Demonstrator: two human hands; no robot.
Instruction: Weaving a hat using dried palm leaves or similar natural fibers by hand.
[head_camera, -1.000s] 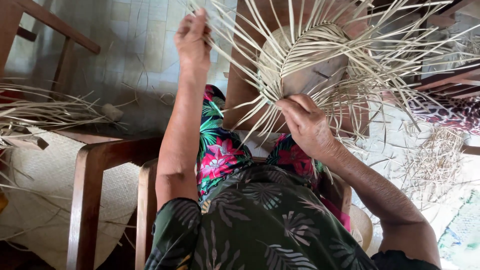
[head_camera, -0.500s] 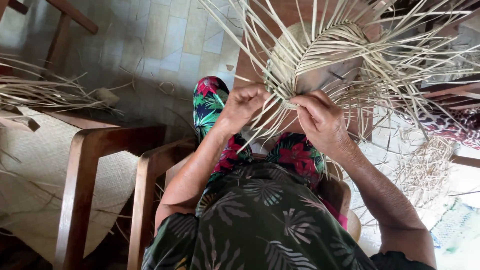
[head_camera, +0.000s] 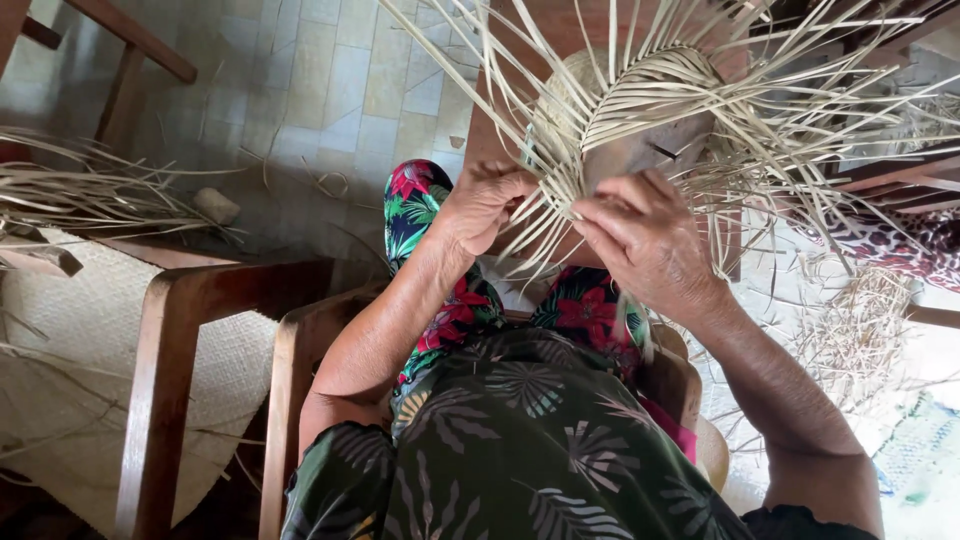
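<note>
straw weave (head_camera: 640, 90): pale tan | dress (head_camera: 520, 440): dark green, leaf print, red-pink flowers | chair (head_camera: 165, 340): brown wood | floor tiles (head_camera: 300, 90): grey-beige | mat (head_camera: 70, 350): cream

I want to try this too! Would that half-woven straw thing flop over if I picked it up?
Probably only partly. The woven straw piece keeps a rounded shape, so its middle looks fairly firm. The loose strips stick out thin and curved, so they would likely bend and wobble. It looks light.

Left hand (head_camera: 485, 205), right hand (head_camera: 640, 245) pinching strips of half-woven straw hat (head_camera: 640, 90).

Head camera looks steeply down, close over hands and lap.
</note>
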